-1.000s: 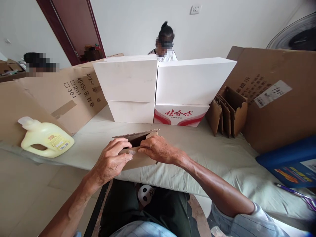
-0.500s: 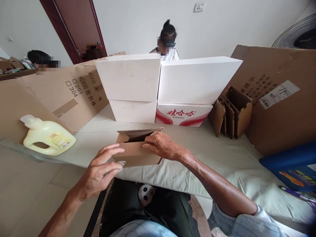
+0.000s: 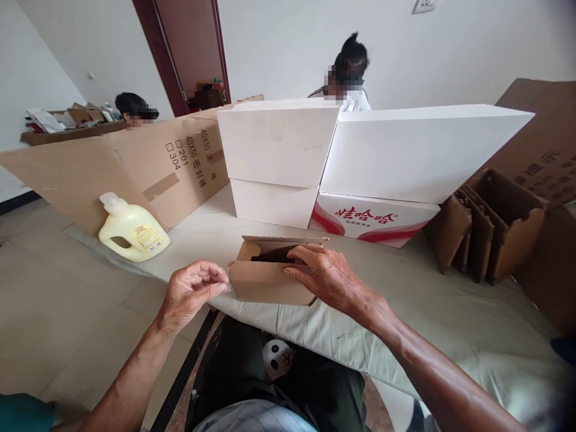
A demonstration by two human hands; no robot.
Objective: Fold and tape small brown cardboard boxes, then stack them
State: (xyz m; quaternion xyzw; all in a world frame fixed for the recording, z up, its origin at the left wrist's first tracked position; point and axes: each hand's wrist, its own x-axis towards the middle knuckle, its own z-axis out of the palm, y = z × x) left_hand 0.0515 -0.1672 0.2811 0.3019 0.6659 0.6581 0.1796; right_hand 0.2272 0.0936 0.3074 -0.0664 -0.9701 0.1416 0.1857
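The scene is softly and fairly evenly lit, the white wall (image 3: 279,54) tinged grey. The inside of the small carton (image 3: 272,285) is sunk in shadow. Outer edges are stretched, and the right-hand corners are darkened and blurred.

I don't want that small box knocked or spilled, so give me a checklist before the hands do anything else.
1. Right hand on the small brown cardboard box: ok; fingers at the opening, thumb by the front wall.
2. Left hand supporting the box: not ok; it is beside the left end. Whether its fingertips pinch anything, I cannot tell.
3. Box top open: ok; the opening is in view.
4. Contents: cannot tell; the inside is dark and partly covered.
5. Box well back from the front edge of the cloth-covered table: not ok; it sits close.
6. Box apart from the red-and-white Wahaha carton: ok; cloth shows between them.
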